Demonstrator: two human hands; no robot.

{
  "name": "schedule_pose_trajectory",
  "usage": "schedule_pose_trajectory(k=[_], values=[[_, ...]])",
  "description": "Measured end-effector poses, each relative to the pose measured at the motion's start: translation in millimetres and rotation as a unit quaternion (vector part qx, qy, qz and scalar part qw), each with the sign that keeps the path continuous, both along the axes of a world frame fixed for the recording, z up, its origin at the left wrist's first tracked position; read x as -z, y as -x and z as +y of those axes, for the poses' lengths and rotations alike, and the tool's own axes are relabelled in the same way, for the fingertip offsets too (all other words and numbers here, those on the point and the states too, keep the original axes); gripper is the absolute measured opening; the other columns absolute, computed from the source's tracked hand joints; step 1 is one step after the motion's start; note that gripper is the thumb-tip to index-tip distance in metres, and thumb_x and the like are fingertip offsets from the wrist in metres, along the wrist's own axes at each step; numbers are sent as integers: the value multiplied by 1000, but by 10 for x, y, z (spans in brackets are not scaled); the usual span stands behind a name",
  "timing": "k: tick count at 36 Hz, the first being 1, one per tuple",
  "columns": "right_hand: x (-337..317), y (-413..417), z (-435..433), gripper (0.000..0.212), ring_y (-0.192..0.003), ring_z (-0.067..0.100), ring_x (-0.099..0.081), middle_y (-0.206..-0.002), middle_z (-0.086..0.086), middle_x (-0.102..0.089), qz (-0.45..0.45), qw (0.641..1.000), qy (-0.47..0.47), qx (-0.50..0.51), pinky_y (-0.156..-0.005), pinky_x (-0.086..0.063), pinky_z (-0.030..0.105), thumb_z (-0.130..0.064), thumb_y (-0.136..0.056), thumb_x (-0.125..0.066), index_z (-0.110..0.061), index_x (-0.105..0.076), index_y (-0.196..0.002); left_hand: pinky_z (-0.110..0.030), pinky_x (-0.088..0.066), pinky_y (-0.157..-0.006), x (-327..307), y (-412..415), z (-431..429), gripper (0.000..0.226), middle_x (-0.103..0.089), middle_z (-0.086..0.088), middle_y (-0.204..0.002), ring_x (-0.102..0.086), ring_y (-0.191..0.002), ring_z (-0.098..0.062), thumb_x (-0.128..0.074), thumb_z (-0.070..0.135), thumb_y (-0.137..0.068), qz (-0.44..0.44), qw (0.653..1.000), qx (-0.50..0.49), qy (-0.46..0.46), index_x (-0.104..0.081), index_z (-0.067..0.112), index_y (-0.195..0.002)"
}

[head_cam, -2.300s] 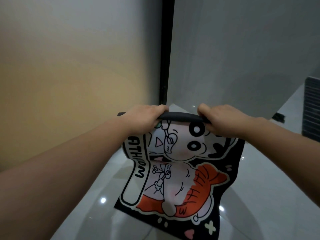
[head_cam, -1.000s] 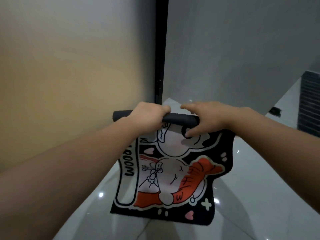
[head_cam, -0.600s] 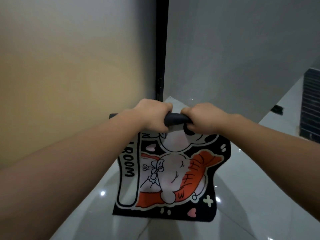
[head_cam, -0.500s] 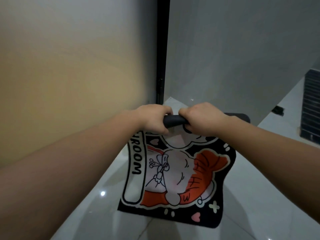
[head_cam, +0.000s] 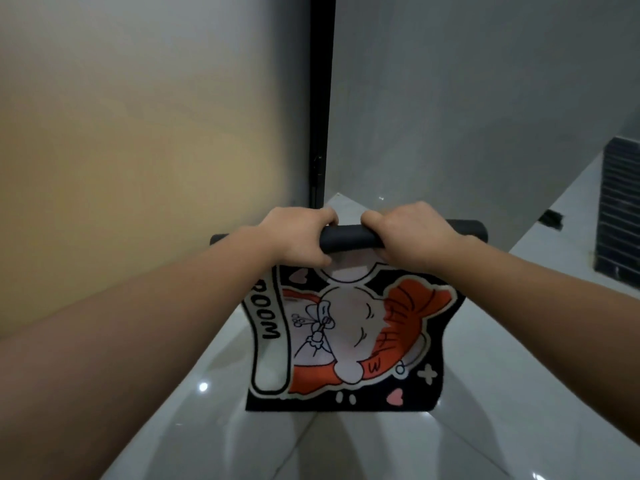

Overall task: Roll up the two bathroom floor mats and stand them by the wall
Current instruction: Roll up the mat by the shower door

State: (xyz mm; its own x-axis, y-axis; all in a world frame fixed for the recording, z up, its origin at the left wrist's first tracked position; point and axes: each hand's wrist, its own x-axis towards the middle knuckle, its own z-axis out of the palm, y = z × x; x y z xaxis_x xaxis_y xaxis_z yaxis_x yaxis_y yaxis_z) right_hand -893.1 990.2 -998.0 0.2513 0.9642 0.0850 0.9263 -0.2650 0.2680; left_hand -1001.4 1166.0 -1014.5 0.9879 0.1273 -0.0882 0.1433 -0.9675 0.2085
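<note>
— Two forearms come in from the bottom corners, and where they meet, the left hand (head_cam: 300, 237) and right hand (head_cam: 412, 233) are both wrapped tight around the dark roll (head_cam: 348, 237) at the top of the cartoon mat (head_cam: 349, 337). The knuckles sit close together near the middle.

— So the mat is off the ground?

— Held up in the air, yes. The wound part runs level across the fists, its ends poking out past each wrist, and the unrolled half hangs straight down, print facing the wearer, over the glossy floor tiles (head_cam: 502, 393). I can't tell whether the bottom edge touches the tiles.

— How should the winding go from here, in your view?

— Turn both wrists together and evenly, so the hanging sheet feeds up square. With the hands bunched in the centre, the ends could loosen or cone out; spreading the grip wider would likely keep the layers flush. Let the mat's own weight keep the sheet taut.

— And beyond the hands?

— Further off, a pale yellowish wall (head_cam: 138, 168) on the left meets a grey wall (head_cam: 467, 116) at a black vertical strip (head_cam: 320, 116). That corner looks a fair spot for standing the finished roll. Only this one mat is visible; the second isn't in sight.
</note>
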Motion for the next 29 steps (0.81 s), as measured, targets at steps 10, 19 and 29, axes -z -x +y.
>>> schedule_pose_trajectory(k=[10,19,29], values=[[-110,-24,25,35,-69,18,-53,-76,-7,-55,137,988,61,27,-56,-36,30,-54,-70,-55,-32,-50,-96,-32,-27,-56,129,54,-63,15,-60,1,-80,-58,-77,-26,-54,26,-80,-121,986,22,-112,-49,26,-94],[-41,14,27,16,-68,24,-50,-68,-7,-44,126,990,48,40,-54,-29,29,-20,-76,-55,-23,-49,-90,-29,-22,-48,25,-5,-142,34,-49,9,-67,-51,-64,-19,-58,49,-64,-88,990,16,-110,-38,31,-85],[-73,-7,81,81,-90,22,-56,-114,1,-55,146,983,85,75,-73,-47,36,-68,-64,-59,-29,-34,-130,-31,-30,-57,85,12,-185,20,-49,5,-74,-48,-71,-21,-54,23,-76,-74,995,17,-63,-51,26,-96]])
